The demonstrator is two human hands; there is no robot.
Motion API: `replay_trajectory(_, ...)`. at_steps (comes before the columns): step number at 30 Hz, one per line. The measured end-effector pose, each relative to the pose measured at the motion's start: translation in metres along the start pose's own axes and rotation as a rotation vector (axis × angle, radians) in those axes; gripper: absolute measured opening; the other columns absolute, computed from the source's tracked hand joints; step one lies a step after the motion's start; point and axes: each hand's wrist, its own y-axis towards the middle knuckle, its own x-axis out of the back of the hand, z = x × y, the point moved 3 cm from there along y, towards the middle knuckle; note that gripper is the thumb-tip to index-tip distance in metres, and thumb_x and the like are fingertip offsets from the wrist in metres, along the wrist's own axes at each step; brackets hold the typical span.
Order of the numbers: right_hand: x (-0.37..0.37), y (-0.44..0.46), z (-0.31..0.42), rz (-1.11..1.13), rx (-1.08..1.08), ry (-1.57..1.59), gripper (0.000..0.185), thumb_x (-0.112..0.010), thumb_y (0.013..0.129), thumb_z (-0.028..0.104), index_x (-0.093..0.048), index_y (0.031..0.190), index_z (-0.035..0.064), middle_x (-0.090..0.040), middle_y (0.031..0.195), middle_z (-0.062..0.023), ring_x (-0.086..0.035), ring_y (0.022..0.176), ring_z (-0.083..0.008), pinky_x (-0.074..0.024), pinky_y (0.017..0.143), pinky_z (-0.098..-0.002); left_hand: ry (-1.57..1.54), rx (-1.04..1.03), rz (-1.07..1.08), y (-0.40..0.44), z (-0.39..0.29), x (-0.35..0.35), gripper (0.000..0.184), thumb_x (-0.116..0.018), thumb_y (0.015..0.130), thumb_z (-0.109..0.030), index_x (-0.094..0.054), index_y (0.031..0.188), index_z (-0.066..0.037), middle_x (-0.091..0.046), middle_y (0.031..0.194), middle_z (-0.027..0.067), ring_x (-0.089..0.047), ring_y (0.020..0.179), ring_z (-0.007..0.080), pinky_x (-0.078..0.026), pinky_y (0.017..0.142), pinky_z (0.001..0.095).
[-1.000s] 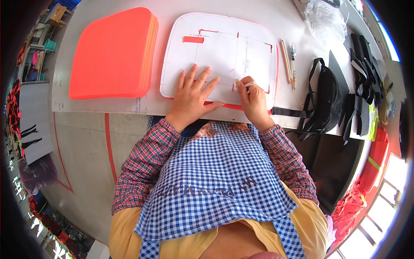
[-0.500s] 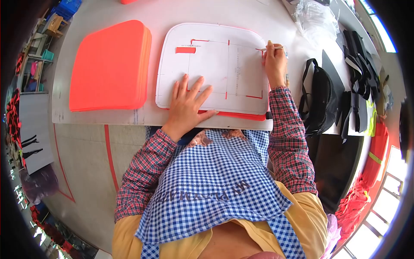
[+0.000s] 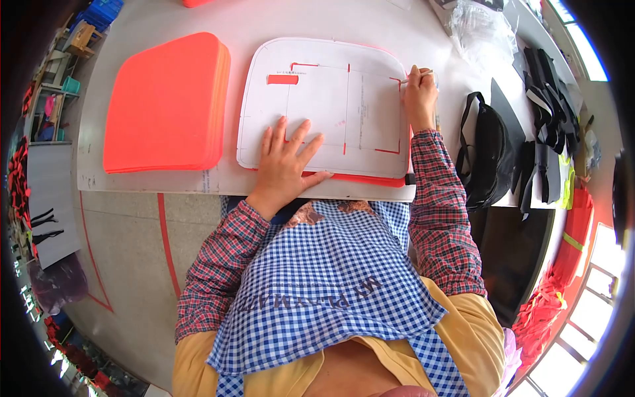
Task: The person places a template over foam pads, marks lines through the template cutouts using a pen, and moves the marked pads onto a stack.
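A white card template (image 3: 317, 112) with rounded corners, narrow slots and a small rectangular window lies on the table. Bright orange-red material (image 3: 370, 180) shows under its near edge and through the openings. My left hand (image 3: 286, 159) rests flat on the template's near left part, fingers spread, holding nothing. At the far right corner, my right hand (image 3: 421, 99) is closed around a slim white pen (image 3: 426, 73). The pen's tip points left, at the upper end of the slot along the right side; whether it touches the material is too small to tell.
A stack of orange-red panels (image 3: 162, 106) sits left of the template on the white table (image 3: 145, 182). To the right are a black bag (image 3: 493, 152), black straps (image 3: 552, 99) and clear plastic wrapping (image 3: 479, 33). Red material (image 3: 549, 291) hangs beyond the table's right side.
My right hand has tilted the pen slightly, and its tip has shifted a little toward me and to the right, by the slot corner. My left hand stays in place on the template.
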Motion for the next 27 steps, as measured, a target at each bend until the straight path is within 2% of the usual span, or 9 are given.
replay_trajectory(2, 0.006, -0.006, 0.009, 0.067, -0.137, 0.183, 0.030, -0.056, 0.099, 0.030, -0.058, 0.088, 0.0020, -0.054, 0.061, -0.0021, -0.052, 0.047, -0.0102, -0.0435, 0.046, -0.0253, -0.007, 0.006, 0.005, 0.000, -0.001, 0.001, 0.066, -0.069, 0.078, -0.057, -0.061, 0.131, -0.019, -0.043, 0.148, 0.0098, -0.032, 0.139, 0.0422, -0.023, 0.113, 0.0592)
replay_trajectory(5, 0.009, -0.016, 0.033, 0.121, -0.255, 0.270, 0.030, -0.056, 0.100, 0.031, -0.058, 0.095, 0.0013, -0.055, 0.065, -0.0022, -0.056, 0.054, -0.0108, -0.0466, 0.049, -0.0245, -0.016, 0.009, -0.008, 0.001, 0.000, 0.000, 0.066, -0.069, 0.079, -0.057, -0.061, 0.131, -0.019, -0.044, 0.148, 0.0096, -0.032, 0.139, 0.0420, -0.023, 0.113, 0.0592)
replay_trajectory(8, -0.022, -0.021, 0.048, 0.175, -0.184, 0.465, 0.031, -0.054, 0.100, 0.028, -0.059, 0.094, -0.0019, -0.058, 0.064, -0.0027, -0.059, 0.057, -0.0097, -0.0456, 0.047, -0.0225, -0.020, 0.006, -0.008, -0.001, 0.000, 0.000, 0.065, -0.069, 0.078, -0.057, -0.061, 0.131, -0.019, -0.044, 0.148, 0.0093, -0.032, 0.139, 0.0420, -0.023, 0.113, 0.0593)
replay_trajectory(11, -0.042, -0.025, 0.070, 0.311, -0.144, 0.326, 0.033, -0.058, 0.099, 0.030, -0.062, 0.090, -0.0008, -0.060, 0.064, -0.0042, -0.061, 0.063, -0.0104, -0.0474, 0.051, -0.0262, -0.030, 0.008, -0.011, -0.001, 0.000, 0.000, 0.065, -0.070, 0.078, -0.056, -0.061, 0.130, -0.018, -0.045, 0.147, 0.0091, -0.032, 0.139, 0.0422, -0.024, 0.112, 0.0597)
replay_trajectory(14, -0.057, -0.025, 0.076, 0.273, 0.007, 0.066, 0.032, -0.059, 0.098, 0.030, -0.062, 0.088, -0.0002, -0.062, 0.065, -0.0073, -0.060, 0.061, -0.0154, -0.0479, 0.057, -0.0319, -0.034, 0.012, -0.019, -0.001, 0.000, 0.001, 0.065, -0.070, 0.078, -0.056, -0.061, 0.130, -0.018, -0.045, 0.147, 0.0089, -0.031, 0.139, 0.0424, -0.024, 0.112, 0.0599)
replay_trajectory(20, -0.059, -0.029, 0.084, 0.266, 0.104, -0.026, 0.032, -0.058, 0.097, 0.029, -0.060, 0.087, -0.0005, -0.061, 0.066, -0.0099, -0.058, 0.060, -0.0226, -0.0471, 0.061, -0.0359, -0.052, 0.012, -0.037, -0.002, 0.000, 0.001, 0.064, -0.071, 0.077, -0.054, -0.061, 0.130, -0.019, -0.045, 0.147, 0.0086, -0.031, 0.139, 0.0426, -0.024, 0.112, 0.0601)
replay_trajectory(23, -0.059, -0.023, 0.074, 0.321, 0.008, 0.067, 0.033, -0.057, 0.098, 0.029, -0.059, 0.086, -0.0014, -0.061, 0.066, -0.0107, -0.058, 0.061, -0.0224, -0.0467, 0.061, -0.0366, -0.068, 0.012, -0.033, -0.003, 0.000, 0.003, 0.063, -0.071, 0.077, -0.054, -0.062, 0.129, -0.019, -0.044, 0.147, 0.0082, -0.030, 0.139, 0.0424, -0.024, 0.112, 0.0600)
replay_trajectory(24, -0.060, -0.024, 0.076, 0.287, 0.014, 0.113, 0.033, -0.056, 0.098, 0.030, -0.059, 0.087, -0.0014, -0.059, 0.065, -0.0087, -0.057, 0.060, -0.0176, -0.0465, 0.058, -0.0338, -0.075, 0.015, -0.033, -0.002, 0.000, 0.003, 0.063, -0.071, 0.077, -0.053, -0.062, 0.129, -0.019, -0.044, 0.148, 0.0080, -0.030, 0.140, 0.0423, -0.024, 0.112, 0.0600)
replay_trajectory(27, -0.075, -0.026, 0.079, 0.400, -0.163, 0.396, 0.034, -0.057, 0.099, 0.031, -0.060, 0.088, -0.0005, -0.058, 0.065, -0.0054, -0.055, 0.057, -0.0119, -0.0458, 0.054, -0.0292, -0.084, 0.014, -0.048, -0.002, 0.001, 0.003, 0.062, -0.071, 0.077, -0.053, -0.062, 0.129, -0.019, -0.043, 0.148, 0.0079, -0.029, 0.140, 0.0423, -0.024, 0.112, 0.0598)
